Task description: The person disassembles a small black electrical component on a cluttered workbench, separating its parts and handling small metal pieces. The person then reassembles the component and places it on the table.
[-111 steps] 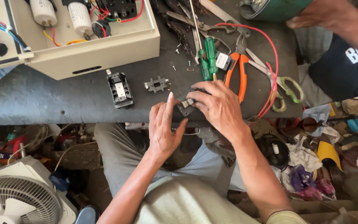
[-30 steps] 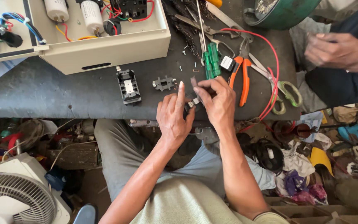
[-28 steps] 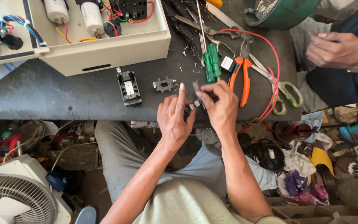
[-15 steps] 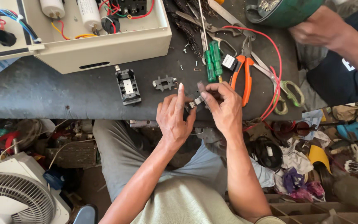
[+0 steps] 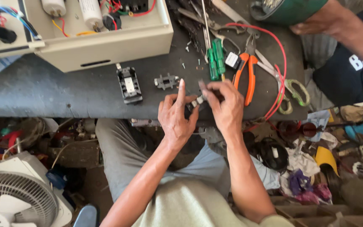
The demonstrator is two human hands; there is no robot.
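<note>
One small black-and-metal electrical part (image 5: 198, 101) sits at the near edge of the dark grey table (image 5: 43, 90), pinched between both hands. Right hand (image 5: 225, 105) clenched over it from the right, fingertips gripping the part's upper end. Left hand (image 5: 175, 117) grips it from the left with thumb and lower fingers; index finger stretched straight up, not touching anything visible. Most of the part is hidden by fingers; exact shape not readable.

Just left of the hands, two more loose pieces on the table: one small grey terminal block (image 5: 166, 81), near the left index fingertip, and one larger black rectangular switch body with a white centre (image 5: 129, 85), further left.

Just above the right hand: two green-handled screwdrivers (image 5: 215, 63) lying side by side, one small white-and-black square piece (image 5: 232, 59) beside them, and one pair of orange-handled pliers (image 5: 248, 75). One red wire (image 5: 280, 71) loops around the pliers. One pair of green-handled scissors (image 5: 293, 90) to the right, near the table's end. A few small screws scattered above the terminal block.

Upper left: one open beige metal control box (image 5: 106, 42) with two white cylindrical capacitors (image 5: 91, 10) and coloured wiring inside.

Upper right: another person's hand (image 5: 316, 23) on a green round container (image 5: 288, 8).

Below the table, lower left: one white fan (image 5: 13, 197).
</note>
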